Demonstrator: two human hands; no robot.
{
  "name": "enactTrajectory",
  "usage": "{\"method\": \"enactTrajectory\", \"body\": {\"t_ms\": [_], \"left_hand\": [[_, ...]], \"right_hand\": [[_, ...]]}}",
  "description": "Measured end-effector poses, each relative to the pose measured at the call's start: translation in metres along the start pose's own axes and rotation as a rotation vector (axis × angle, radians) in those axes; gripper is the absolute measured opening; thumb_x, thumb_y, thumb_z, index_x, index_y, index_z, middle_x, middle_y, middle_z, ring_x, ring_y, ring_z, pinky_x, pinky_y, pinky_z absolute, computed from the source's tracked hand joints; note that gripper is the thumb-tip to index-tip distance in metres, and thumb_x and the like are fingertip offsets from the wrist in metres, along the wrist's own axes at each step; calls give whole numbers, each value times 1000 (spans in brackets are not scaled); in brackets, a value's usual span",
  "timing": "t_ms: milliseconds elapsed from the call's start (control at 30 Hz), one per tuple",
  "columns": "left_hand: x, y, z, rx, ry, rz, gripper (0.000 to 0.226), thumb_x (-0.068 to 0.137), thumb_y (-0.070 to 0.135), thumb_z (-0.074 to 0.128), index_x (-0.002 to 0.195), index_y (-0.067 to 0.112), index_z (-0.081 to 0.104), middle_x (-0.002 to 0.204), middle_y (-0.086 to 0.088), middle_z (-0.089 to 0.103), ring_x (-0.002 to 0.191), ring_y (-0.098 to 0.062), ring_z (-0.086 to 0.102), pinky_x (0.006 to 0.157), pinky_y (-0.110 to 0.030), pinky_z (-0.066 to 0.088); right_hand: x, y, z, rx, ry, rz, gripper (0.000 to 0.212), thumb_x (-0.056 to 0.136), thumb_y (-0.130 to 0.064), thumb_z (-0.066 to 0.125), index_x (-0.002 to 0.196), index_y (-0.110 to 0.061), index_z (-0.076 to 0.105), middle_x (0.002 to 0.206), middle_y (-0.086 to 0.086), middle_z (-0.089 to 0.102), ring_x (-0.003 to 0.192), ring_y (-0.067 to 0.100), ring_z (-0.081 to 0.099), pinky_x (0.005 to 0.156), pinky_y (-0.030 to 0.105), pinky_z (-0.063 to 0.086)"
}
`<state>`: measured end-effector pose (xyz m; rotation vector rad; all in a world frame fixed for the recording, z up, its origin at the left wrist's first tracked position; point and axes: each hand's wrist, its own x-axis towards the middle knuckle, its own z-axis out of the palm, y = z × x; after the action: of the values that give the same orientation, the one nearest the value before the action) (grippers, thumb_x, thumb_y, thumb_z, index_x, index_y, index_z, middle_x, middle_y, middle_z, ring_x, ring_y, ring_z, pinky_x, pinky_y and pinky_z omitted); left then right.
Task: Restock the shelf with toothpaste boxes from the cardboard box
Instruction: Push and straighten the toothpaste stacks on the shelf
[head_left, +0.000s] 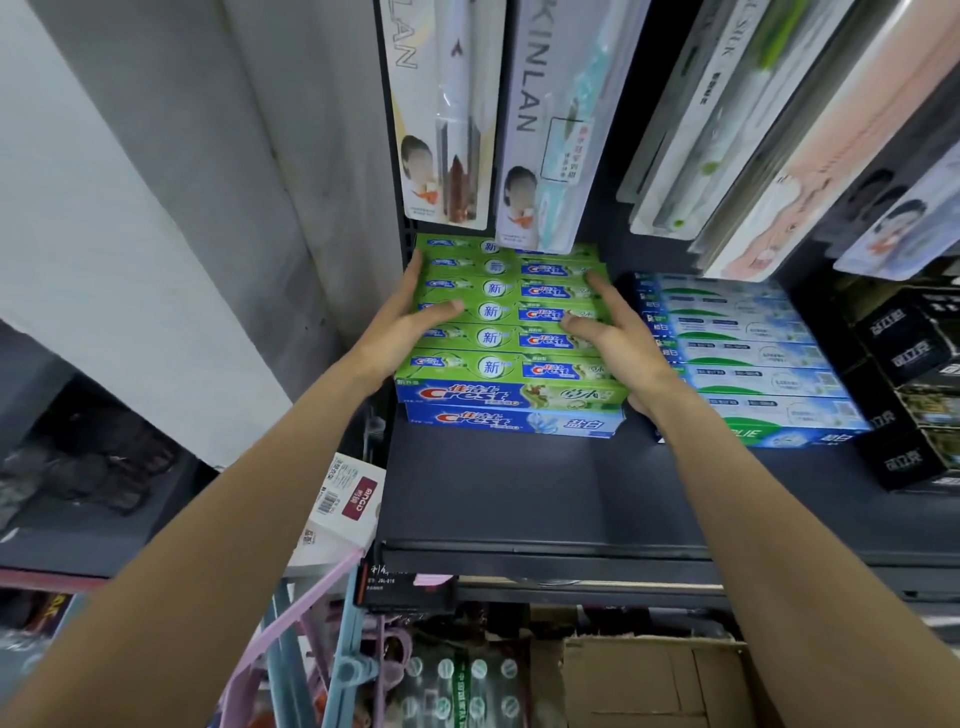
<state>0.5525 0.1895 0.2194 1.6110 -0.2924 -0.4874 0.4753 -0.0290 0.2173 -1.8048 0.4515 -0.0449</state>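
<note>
A person squares up a stack of green toothpaste boxes (506, 332) on a dark shelf (519, 499), the placing step of the restock apparently near its end for this batch. The left hand (410, 317) lies with straight fingers along the stack's left edge and top, gripping nothing; the right hand (615, 338) rests flat on the stack's right side, fingers likewise extended. The green boxes sit on a blue toothpaste box (514, 421). The cardboard box (649, 680) stands below the shelf, its contents hard to make out from here. The next move likely calls for reaching down for more boxes and filling the bare front of the shelf. Just right stands a stack of pale blue boxes (748, 358); hanging toothbrush packs (540, 130) crowd the space above, limiting headroom.
</note>
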Motion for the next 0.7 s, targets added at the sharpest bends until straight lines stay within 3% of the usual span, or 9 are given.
{"method": "enactTrajectory", "body": {"t_ms": [100,267,367,467,567,700], "left_hand": [[0,-1,-2,1,-4,-1,78,91,11,57,151,28,10,114,16,59,85,1,68,68,-16,54],[3,-3,-4,-38,32,1,71,93,17,55,149,31,15,106,23,60,86,0,68,69,-18,54],[8,-6,-4,-95,36,-3,56,93,17,54,138,37,27,106,18,64,90,-7,70,71,-23,56],[9,-6,-4,-94,31,7,47,93,15,54,126,39,30,105,16,64,87,-5,70,67,-21,55],[10,-7,-5,-67,4,10,57,93,14,53,135,37,23,104,20,62,83,-1,69,65,-18,54],[12,-7,-7,-48,-35,11,77,93,15,54,150,29,5,106,22,58,84,2,68,67,-17,54]], "right_hand": [[1,2,-2,51,-56,-10,66,88,-23,63,145,-32,32,139,-2,49,111,14,61,98,36,49],[6,0,-10,158,-24,42,66,92,-31,57,148,-31,22,133,-3,55,106,14,63,95,37,50],[13,-4,-9,182,-26,83,75,91,-31,59,151,-28,14,134,-3,53,95,8,65,80,30,55],[19,-7,-5,183,-42,81,79,90,-27,60,151,-27,11,114,-10,61,84,7,70,69,27,57],[25,-6,-4,203,-43,75,78,90,-21,61,151,-27,13,108,-6,64,87,17,71,71,32,58],[29,-4,-4,228,-33,43,67,89,-14,58,146,-23,23,108,3,65,84,20,71,65,30,57]]}}
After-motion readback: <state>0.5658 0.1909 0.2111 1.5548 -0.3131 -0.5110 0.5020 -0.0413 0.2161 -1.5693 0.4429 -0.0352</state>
